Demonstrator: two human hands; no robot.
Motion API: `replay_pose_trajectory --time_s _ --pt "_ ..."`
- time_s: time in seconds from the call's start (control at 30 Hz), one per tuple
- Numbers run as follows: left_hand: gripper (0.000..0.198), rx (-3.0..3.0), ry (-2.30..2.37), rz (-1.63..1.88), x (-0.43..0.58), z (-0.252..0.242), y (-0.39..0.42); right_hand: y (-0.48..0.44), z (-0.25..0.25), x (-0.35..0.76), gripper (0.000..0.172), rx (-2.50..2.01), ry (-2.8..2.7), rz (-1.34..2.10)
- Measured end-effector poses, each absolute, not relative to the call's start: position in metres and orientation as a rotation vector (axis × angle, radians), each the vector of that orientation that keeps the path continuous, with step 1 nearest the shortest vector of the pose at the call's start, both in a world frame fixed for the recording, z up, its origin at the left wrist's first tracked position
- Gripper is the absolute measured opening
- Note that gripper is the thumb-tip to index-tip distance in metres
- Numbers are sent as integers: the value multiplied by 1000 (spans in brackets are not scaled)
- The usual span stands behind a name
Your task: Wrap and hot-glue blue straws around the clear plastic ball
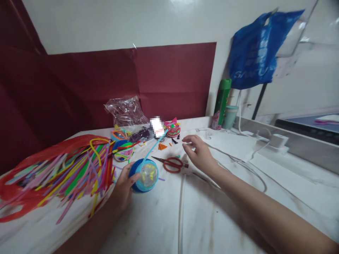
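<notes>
Head view: left hand (125, 183) grasps blue round piece (148, 175) by its left edge, near center of view. Light-blue strand (152, 150) juts from piece toward one o'clock, far end apparently free. Right hand (198, 153) at two o'clock from piece, fingers loosely curled, apparently holding nothing. Scissors (164, 162) between, tip beside strand. Colored strips (79, 173) at nine o'clock. Risks: slack left grip could let winding loosen; swinging strand could snag scissors; right forearm could drag cable (249, 165).
</notes>
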State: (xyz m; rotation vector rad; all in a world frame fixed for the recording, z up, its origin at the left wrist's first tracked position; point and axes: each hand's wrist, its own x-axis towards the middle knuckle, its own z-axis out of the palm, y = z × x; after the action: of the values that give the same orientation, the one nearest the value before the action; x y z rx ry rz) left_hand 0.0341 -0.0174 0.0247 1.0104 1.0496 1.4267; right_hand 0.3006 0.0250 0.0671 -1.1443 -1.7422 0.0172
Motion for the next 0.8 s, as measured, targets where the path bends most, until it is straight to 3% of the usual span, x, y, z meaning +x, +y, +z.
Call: replay_pose_trajectory --time_s 0.1,0.3,0.4,0.6,0.8 --pt "65 1010 1115 1459 35 25 -15 33 69 318 18 -1448 -1867 118" --pt "50 1011 1165 1501 38 30 -15 24 46 339 8 -1676 -2083 72" --pt "47 1014 1171 1516 38 30 -16 17 35 336 2 -1717 -2186 -1" --pt "52 1020 1136 1519 34 24 -15 15 20 326 7 -1714 -2297 -74" --pt "56 966 1114 1529 35 28 -19 23 29 340 7 -1709 -2102 -159"
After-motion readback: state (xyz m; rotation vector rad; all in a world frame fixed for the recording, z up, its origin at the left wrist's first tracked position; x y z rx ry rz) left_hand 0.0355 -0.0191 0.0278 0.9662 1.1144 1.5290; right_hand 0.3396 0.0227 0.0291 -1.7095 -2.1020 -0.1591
